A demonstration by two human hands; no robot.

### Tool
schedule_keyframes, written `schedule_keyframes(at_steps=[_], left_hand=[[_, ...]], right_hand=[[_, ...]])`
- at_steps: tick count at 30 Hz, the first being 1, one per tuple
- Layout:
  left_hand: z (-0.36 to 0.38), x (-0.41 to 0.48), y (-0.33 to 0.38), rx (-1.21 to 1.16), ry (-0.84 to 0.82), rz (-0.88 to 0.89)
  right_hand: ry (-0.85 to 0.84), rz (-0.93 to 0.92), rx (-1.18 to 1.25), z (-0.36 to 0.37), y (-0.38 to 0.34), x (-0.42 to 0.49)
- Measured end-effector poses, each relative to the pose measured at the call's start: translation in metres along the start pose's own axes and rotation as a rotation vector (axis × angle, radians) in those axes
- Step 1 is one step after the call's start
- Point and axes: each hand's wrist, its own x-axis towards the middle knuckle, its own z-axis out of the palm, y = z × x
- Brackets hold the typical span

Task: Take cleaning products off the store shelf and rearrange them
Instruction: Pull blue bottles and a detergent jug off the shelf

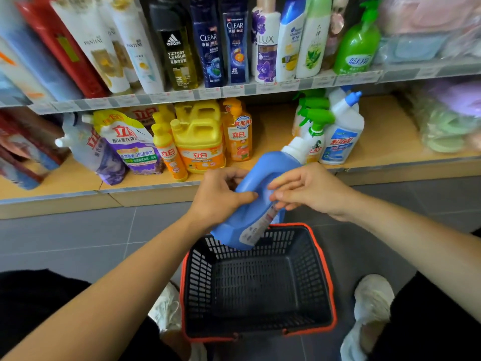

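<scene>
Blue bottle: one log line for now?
blue bottle tilted over basket | left hand grips it | right hand fingers touch it | basket on floor

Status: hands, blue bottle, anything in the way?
Left hand grips blue bottle, tilted, cap toward shelf. Right hand touches its side, fingers loose. Bottle base above basket; nothing blocking.
</scene>
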Motion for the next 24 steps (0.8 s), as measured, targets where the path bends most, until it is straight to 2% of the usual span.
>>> schedule_keyframes(at_steps=[4, 7, 11, 15, 20, 24], left_hand=[[-0.001, -0.01, -0.007, -0.154, 0.065, -0.104], [-0.007, -0.011, -0.005, -0.264, 0.147, -0.148], [-0.011, -0.008, 0.004, -0.364, 0.222, -0.128], [-0.014, -0.005, 0.015, -0.45, 0.275, -0.093], [-0.022, -0.003, 0.024, -0.466, 0.307, -0.074], [-0.025, -0.004, 0.026, -0.454, 0.307, -0.065]], right_hand=[[0.223, -0.247, -0.43, -0.002, 0.025, -0.009], [0.196, -0.38, -0.569, 0.007, 0.04, -0.019], [0.082, -0.361, -0.507, 0.03, 0.044, -0.023], [0.08, -0.319, -0.396, 0.053, 0.039, -0.026], [0.014, -0.321, -0.404, 0.07, 0.052, -0.037], [-0.049, -0.272, -0.289, 0.076, 0.058, -0.04]])
